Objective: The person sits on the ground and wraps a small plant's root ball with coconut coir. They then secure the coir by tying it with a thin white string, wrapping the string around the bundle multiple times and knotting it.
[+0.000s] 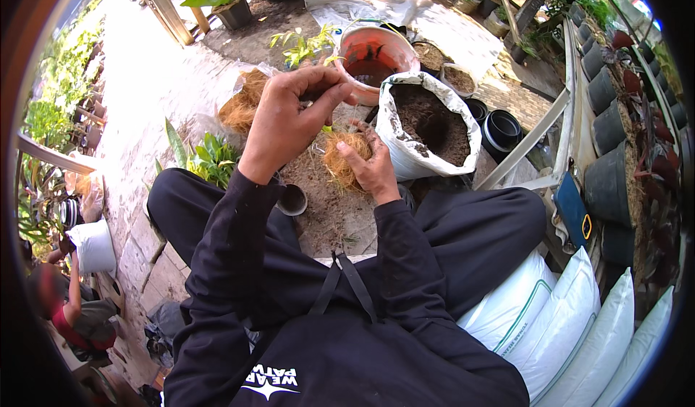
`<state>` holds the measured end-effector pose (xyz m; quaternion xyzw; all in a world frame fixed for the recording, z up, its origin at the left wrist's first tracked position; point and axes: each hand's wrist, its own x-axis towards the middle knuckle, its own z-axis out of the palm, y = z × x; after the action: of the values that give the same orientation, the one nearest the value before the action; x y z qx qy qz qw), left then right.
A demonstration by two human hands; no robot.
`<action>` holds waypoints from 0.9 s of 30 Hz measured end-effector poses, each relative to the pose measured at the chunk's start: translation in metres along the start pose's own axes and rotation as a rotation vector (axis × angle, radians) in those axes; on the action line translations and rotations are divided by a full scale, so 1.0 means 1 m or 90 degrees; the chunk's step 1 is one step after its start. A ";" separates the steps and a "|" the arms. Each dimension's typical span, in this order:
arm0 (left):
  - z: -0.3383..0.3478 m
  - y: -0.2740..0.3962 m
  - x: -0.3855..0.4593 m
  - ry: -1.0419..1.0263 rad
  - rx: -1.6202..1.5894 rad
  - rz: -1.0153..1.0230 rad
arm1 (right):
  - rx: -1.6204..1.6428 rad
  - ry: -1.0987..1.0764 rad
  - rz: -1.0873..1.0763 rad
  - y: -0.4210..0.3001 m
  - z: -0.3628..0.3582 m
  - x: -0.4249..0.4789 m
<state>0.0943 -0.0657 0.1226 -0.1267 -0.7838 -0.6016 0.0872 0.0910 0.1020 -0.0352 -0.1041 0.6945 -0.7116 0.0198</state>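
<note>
My right hand [376, 163] holds a ball of brown coconut fibre [342, 160] just above the soil-strewn ground, fingers around its right side. A small green leaf shows at the ball's upper left. Higher and to the left, my left hand [304, 111] is raised, thumb and fingertips pinched together. Whether a thin thread lies between them cannot be made out. Right of the ball stands a white sack [415, 160], its rim rolled down, filled with dark soil [450, 127] that has a hollow. A plastic bag of loose coconut fibre [239, 103] lies beyond my left wrist.
Behind the hands are a reddish bucket [377, 40] and a leafy seedling [304, 48]. Black pots [502, 130] stand beside the sack; a small pot [293, 199] is near my knee. White filled sacks [564, 309] lean at right. Another person [81, 309] sits at far left.
</note>
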 end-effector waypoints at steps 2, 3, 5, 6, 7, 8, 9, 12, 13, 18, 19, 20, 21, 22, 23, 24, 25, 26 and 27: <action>0.002 -0.019 -0.008 0.005 0.045 -0.014 | -0.017 0.027 -0.053 -0.003 0.003 0.000; 0.004 -0.022 -0.010 0.006 0.043 -0.023 | -0.005 0.030 -0.060 -0.004 0.003 0.000; 0.005 -0.025 -0.013 0.009 0.040 -0.042 | -0.012 0.033 -0.076 -0.003 0.004 0.000; 0.005 -0.022 -0.010 0.015 0.038 -0.030 | -0.033 0.035 -0.086 -0.003 0.004 0.001; 0.005 -0.016 -0.004 0.022 0.037 -0.017 | -0.054 0.036 -0.096 -0.002 0.003 0.002; 0.005 -0.013 0.001 0.029 0.036 -0.005 | -0.062 0.031 -0.086 0.002 0.003 0.001; 0.006 -0.010 0.005 0.029 0.032 0.001 | -0.070 0.027 -0.079 0.008 0.002 0.002; 0.009 -0.009 0.009 0.029 0.040 0.014 | -0.069 0.012 -0.055 0.021 -0.001 0.005; 0.009 -0.013 0.007 0.030 0.057 0.015 | -0.064 0.005 -0.046 0.022 -0.001 0.006; 0.004 -0.027 -0.020 -0.078 0.152 -0.053 | 0.062 0.000 -0.038 0.011 -0.002 0.005; 0.003 -0.028 -0.025 -0.082 0.149 -0.062 | 0.084 -0.005 -0.036 0.008 -0.002 0.005; 0.002 -0.029 -0.030 -0.086 0.147 -0.070 | 0.085 0.000 -0.034 0.009 -0.001 0.004; 0.001 -0.030 -0.032 -0.088 0.144 -0.077 | 0.085 0.005 -0.034 0.009 -0.001 0.004; 0.000 -0.034 -0.034 -0.087 0.148 -0.081 | 0.084 0.009 -0.033 0.008 -0.001 0.004; 0.000 -0.035 -0.035 -0.079 0.142 -0.080 | 0.072 0.019 -0.057 0.012 0.000 0.005; 0.000 -0.037 -0.036 -0.071 0.136 -0.078 | 0.058 0.027 -0.082 0.015 0.002 0.006; 0.000 -0.038 -0.036 -0.062 0.131 -0.076 | 0.045 0.036 -0.107 0.017 0.002 0.006; 0.000 -0.037 -0.036 -0.043 0.133 -0.080 | 0.037 0.037 -0.104 0.020 0.002 0.006; 0.000 -0.037 -0.035 -0.022 0.135 -0.084 | 0.029 0.037 -0.100 0.016 0.002 0.004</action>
<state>0.1166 -0.0780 0.0783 -0.0753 -0.8511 -0.5175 0.0467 0.0854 0.0987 -0.0508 -0.1367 0.6682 -0.7293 -0.0539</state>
